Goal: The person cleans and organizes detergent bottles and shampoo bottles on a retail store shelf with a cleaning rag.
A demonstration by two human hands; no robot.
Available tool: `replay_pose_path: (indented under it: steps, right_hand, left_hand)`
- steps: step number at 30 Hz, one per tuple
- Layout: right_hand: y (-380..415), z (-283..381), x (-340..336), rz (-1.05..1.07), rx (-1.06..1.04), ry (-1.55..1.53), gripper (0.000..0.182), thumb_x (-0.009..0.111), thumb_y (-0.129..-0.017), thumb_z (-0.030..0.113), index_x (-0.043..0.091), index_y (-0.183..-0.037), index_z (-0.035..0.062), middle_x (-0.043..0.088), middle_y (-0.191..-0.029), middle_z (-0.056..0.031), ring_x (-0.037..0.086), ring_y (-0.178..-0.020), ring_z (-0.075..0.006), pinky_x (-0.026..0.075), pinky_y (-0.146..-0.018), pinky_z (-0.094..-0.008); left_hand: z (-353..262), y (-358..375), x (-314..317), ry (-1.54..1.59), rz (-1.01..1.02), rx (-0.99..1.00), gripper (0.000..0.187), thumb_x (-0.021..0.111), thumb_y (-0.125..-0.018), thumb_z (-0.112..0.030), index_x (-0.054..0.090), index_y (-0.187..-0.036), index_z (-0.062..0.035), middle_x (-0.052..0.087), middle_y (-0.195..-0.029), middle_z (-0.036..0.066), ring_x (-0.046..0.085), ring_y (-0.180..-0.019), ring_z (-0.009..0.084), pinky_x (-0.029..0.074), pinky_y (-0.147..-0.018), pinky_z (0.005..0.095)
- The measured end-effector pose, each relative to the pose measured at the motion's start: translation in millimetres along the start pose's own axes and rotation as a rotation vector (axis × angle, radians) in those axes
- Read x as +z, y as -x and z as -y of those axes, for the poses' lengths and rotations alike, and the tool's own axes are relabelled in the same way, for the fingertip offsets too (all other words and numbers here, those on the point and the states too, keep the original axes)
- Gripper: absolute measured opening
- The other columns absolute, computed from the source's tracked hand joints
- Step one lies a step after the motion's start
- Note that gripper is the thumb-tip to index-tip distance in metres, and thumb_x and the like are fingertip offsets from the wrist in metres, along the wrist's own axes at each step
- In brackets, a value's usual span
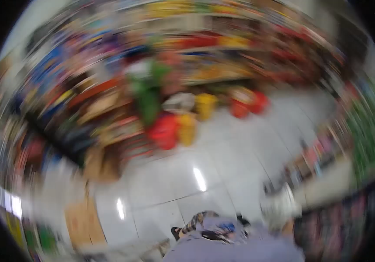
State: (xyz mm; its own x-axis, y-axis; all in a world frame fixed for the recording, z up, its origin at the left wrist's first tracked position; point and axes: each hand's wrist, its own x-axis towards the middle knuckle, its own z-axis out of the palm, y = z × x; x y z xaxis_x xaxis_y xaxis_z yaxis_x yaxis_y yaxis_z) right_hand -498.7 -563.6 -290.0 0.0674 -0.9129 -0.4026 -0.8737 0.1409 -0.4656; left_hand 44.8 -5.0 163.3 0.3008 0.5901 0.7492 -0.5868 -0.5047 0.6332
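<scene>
At the lower right, part of my right hand (288, 227) shows beside my lavender top (240, 251). Just beyond it is a whitish, partly see-through thing (279, 207), which the hand appears to hold. Motion blur hides its kind, and the fingers are smeared or covered by it. My left hand is not in view. Below me, a leg in plaid trousers (192, 222) and a dark shoe (176, 232) stand on the pale tiled floor (165, 183).
Shelves (216, 48) packed with colourful goods curve across the back. Red tubs (164, 132) and yellow tubs (205, 107) stand on the floor before them. Brown cardboard (84, 223) lies at lower left. At right is a low display (323, 153) with small items.
</scene>
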Motion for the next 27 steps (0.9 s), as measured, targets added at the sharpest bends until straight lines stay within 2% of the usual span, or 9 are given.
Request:
replay_pose_path:
  steps: [8,11,13,15,18,21,22,25,27]
  right_hand:
    - [-49.3,355.3,178.9,0.955,-0.089,-0.426,0.035,0.038,-0.075,0.034,0.046,-0.091,0.0037,0.051,-0.073,-0.0091,0.051,-0.067,-0.0221,0.042,-0.058,-0.0336]
    - [55.5,565.6,255.8,1.305,-0.330,-0.855,0.041,0.037,-0.075,0.040,0.044,-0.094,0.0046,0.050,-0.080,-0.0090,0.049,-0.075,-0.0219,0.040,-0.066,-0.0325]
    - [237.4,680.7,218.8,1.925,-0.313,-1.112,0.035,0.040,-0.075,0.034,0.046,-0.097,0.0063,0.049,-0.090,-0.0082,0.047,-0.085,-0.0224,0.035,-0.079,-0.0368]
    - [365.8,734.7,216.9,1.877,-0.313,-1.280,0.034,0.041,-0.074,0.029,0.043,-0.098,0.0056,0.051,-0.087,-0.0104,0.048,-0.080,-0.0224,0.036,-0.078,-0.0369]
    - [555.5,704.5,154.1,2.241,-0.603,-1.278,0.037,0.049,-0.066,0.024,0.043,-0.095,0.0021,0.048,-0.085,-0.0086,0.046,-0.081,-0.0191,0.037,-0.075,-0.0307]
    - [657.9,617.6,88.5,2.103,-1.813,-0.854,0.038,0.047,-0.060,0.018,0.044,-0.091,-0.0036,0.048,-0.084,-0.0135,0.044,-0.083,-0.0219,0.034,-0.075,-0.0305]
    - [662.6,603.0,88.3,1.736,-1.855,-1.348,0.037,0.045,-0.061,0.014,0.045,-0.093,-0.0041,0.047,-0.085,-0.0157,0.045,-0.081,-0.0251,0.035,-0.073,-0.0312]
    - [647.1,589.8,91.3,1.674,-1.899,-1.286,0.035,0.048,-0.062,0.010,0.045,-0.095,-0.0025,0.045,-0.092,-0.0155,0.044,-0.079,-0.0274,0.034,-0.071,-0.0328]
    - [639.1,580.1,100.5,1.624,-1.879,-1.266,0.036,0.049,-0.061,0.008,0.046,-0.096,-0.0019,0.044,-0.094,-0.0150,0.044,-0.080,-0.0281,0.033,-0.072,-0.0339]
  left_hand:
    - [-35.9,4.7,-82.4,0.131,-0.143,-0.167,0.045,0.045,-0.069,-0.027,0.032,-0.102,-0.0003,0.045,-0.083,0.009,0.045,-0.066,0.0133,0.039,-0.056,0.0237]
    - [-39.9,-0.2,-83.1,0.258,-0.040,-0.200,0.044,0.050,-0.068,-0.025,0.031,-0.100,-0.0015,0.043,-0.083,0.009,0.043,-0.069,0.0133,0.038,-0.057,0.0239]
    - [-40.9,-1.8,-86.0,0.282,0.012,-0.170,0.041,0.049,-0.069,-0.026,0.031,-0.097,-0.0007,0.042,-0.080,0.009,0.042,-0.067,0.0133,0.037,-0.056,0.0234]
    - [-38.5,-6.9,-86.2,0.279,0.116,-0.116,0.040,0.045,-0.072,-0.025,0.029,-0.097,0.0006,0.041,-0.077,0.010,0.040,-0.064,0.0131,0.036,-0.054,0.0229]
    - [-34.1,-3.7,-86.1,0.182,0.073,-0.114,0.041,0.045,-0.073,-0.029,0.024,-0.100,-0.0053,0.038,-0.072,0.008,0.039,-0.058,0.0124,0.035,-0.049,0.0221]
    - [-18.6,7.0,-95.6,-0.148,-0.120,-0.192,0.041,0.046,-0.072,-0.026,0.028,-0.102,-0.0032,0.042,-0.079,0.011,0.042,-0.063,0.0143,0.038,-0.055,0.0247]
    - [-3.8,16.1,-115.4,-0.152,-0.094,-0.184,0.041,0.046,-0.072,-0.026,0.028,-0.102,-0.0032,0.042,-0.079,0.011,0.042,-0.063,0.0143,0.038,-0.055,0.0247]
    - [33.3,40.8,-153.6,0.916,-0.302,-0.757,0.052,0.051,-0.069,-0.019,0.022,-0.107,0.0018,0.041,-0.096,0.016,0.044,-0.088,0.0231,0.038,-0.074,0.0325]
    - [23.9,49.7,-143.3,0.287,-0.036,-0.303,0.054,0.052,-0.066,-0.020,0.023,-0.107,0.0015,0.040,-0.095,0.017,0.043,-0.085,0.0226,0.037,-0.072,0.0330]
